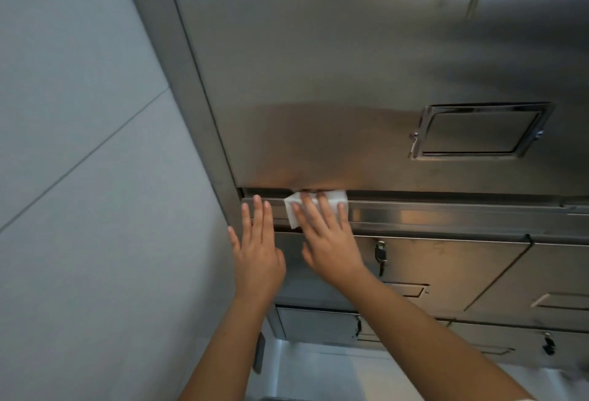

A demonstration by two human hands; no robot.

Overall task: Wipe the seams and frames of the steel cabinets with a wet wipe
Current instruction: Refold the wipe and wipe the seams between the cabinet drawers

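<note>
I see my right hand, fingers straight, pressing the wet wipe flat onto the frame rail beneath the upper door, hiding much of it, my left hand spread flat and empty just beside, and the label holder too blurred to read.

Rail runs free from right hand out to 3 o'clock. At 9 o'clock: left hand just beside, then post and wall, tight. Lock sticks out at 5 o'clock under the rail. Label frame at 1 o'clock on door, well apart.
</note>
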